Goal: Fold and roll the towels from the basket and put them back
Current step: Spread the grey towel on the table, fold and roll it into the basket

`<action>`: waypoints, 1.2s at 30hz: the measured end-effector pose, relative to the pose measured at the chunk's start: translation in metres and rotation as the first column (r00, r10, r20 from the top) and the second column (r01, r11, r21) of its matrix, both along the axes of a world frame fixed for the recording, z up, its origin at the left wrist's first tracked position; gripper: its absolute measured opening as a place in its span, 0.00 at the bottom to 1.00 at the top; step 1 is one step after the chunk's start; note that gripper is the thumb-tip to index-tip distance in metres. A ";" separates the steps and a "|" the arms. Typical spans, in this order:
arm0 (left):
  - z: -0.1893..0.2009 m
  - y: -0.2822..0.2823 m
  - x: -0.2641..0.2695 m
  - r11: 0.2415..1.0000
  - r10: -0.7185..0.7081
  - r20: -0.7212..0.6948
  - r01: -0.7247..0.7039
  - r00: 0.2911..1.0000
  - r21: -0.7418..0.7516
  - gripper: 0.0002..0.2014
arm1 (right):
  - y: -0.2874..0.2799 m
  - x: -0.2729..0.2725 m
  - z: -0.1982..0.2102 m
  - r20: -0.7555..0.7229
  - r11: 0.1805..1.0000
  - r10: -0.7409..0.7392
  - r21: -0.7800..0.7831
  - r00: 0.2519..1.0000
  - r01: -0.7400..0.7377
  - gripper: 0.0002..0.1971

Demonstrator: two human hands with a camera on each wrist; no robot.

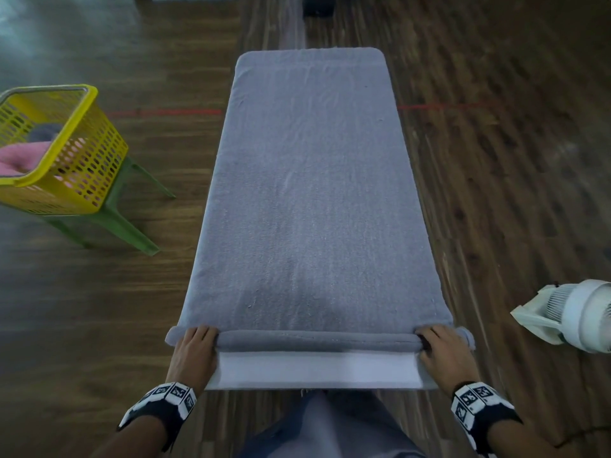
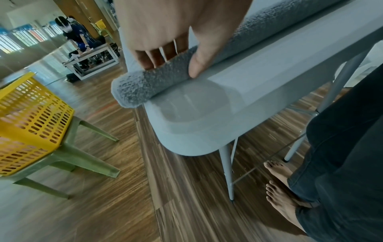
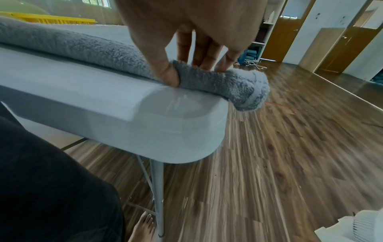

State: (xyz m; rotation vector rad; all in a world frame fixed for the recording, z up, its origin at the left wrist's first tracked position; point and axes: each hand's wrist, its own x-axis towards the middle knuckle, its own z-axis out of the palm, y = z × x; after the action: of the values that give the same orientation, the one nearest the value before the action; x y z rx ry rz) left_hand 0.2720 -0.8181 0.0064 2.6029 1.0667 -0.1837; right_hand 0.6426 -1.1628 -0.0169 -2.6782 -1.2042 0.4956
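Basket [image 1: 82, 153]: pink towel [image 1: 23, 157] inside.
Towel [image 1: 310, 193]: flat on table [image 1: 314, 368], near edge rolled.
Left hand [image 1: 195, 350]: pinches roll.
Right hand [image 1: 443, 350]: pinches roll.

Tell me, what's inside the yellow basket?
In the yellow basket I can see a pink towel and a bit of something grey behind it. Anything lower down is hidden.

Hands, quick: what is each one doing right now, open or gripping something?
Left hand: closed, gripping the left end of the rolled edge of the grey towel.
Right hand: closed, gripping the roll's right end.
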 end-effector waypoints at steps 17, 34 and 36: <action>0.001 0.026 0.026 0.999 0.047 0.019 -0.047 0.999 0.003 0.19 | 0.021 0.010 0.001 0.044 0.992 -0.068 0.108 0.997 0.063 0.18; 0.005 0.009 0.008 0.998 0.062 0.037 -0.062 0.997 -0.009 0.14 | 0.004 -0.005 0.005 0.129 0.997 -0.076 0.036 0.989 0.071 0.12; 0.003 0.002 -0.002 0.999 0.031 0.019 -0.031 0.999 -0.013 0.10 | -0.001 -0.010 0.004 0.118 0.995 -0.100 0.018 0.988 0.098 0.09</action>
State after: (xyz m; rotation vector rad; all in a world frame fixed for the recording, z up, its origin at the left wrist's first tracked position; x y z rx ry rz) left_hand 0.2705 -0.8160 0.0090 2.5703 1.0952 -0.1570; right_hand 0.6331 -1.1636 -0.0125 -2.7752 -1.0921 0.3175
